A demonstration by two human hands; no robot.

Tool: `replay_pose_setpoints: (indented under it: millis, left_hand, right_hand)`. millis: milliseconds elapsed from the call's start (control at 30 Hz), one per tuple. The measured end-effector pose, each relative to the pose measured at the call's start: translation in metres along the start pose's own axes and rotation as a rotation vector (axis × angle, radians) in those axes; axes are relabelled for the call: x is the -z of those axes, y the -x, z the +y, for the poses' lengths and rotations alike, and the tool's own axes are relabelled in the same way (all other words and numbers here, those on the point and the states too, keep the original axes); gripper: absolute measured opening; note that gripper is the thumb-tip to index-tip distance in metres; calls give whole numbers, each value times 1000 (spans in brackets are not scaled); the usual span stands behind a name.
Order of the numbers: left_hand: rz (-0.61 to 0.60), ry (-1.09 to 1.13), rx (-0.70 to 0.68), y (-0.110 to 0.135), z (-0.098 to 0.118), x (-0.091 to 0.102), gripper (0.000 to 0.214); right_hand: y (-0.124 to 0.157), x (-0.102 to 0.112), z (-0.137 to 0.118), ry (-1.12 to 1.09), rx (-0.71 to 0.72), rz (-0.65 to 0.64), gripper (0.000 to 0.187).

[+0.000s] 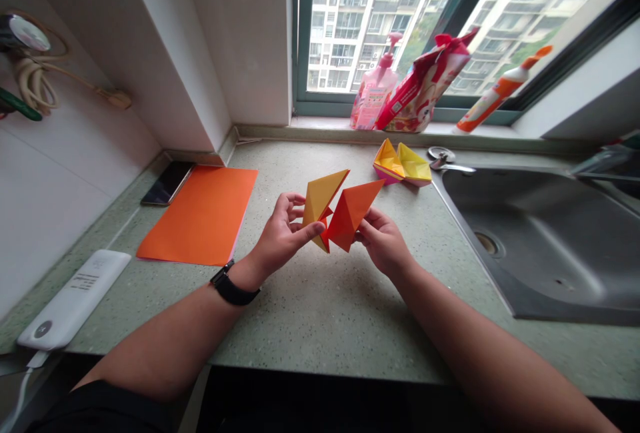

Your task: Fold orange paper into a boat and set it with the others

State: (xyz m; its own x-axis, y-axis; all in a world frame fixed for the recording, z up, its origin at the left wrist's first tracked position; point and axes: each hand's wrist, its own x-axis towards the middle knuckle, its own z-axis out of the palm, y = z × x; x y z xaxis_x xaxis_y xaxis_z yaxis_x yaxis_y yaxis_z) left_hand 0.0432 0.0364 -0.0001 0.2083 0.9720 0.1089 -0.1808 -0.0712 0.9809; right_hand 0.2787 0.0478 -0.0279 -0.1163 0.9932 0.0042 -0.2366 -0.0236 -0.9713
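Observation:
Above the counter, both my hands hold a folded paper piece with pointed flaps, yellow-orange on the left side and red-orange on the right. My left hand, with a black watch on its wrist, grips the yellow-orange flap, thumb in front and fingers behind. On the other side my right hand pinches the red-orange flap from behind and below; some of its fingertips are hidden. A gap shows between the two flaps. Behind them, near the sink, sits a finished-looking pair of yellow folded paper boxes with pink undersides.
Orange paper sheets lie at left, beside a dark phone and a white power bank with a cable. A metal sink is set in at right. A pink pump bottle, a red bag and an orange-white tube stand on the windowsill.

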Motion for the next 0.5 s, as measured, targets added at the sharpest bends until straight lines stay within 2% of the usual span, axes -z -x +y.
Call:
replay_pose_setpoints:
  millis: [200, 500]
  left_hand:
    - [-11, -25, -32, 1, -3, 1, 73]
    - [-18, -148, -187, 6, 0, -1, 65]
  right_hand:
    - [-2, 2, 3, 1, 27, -15, 42]
    - [-3, 4, 4, -26, 56, -17, 43]
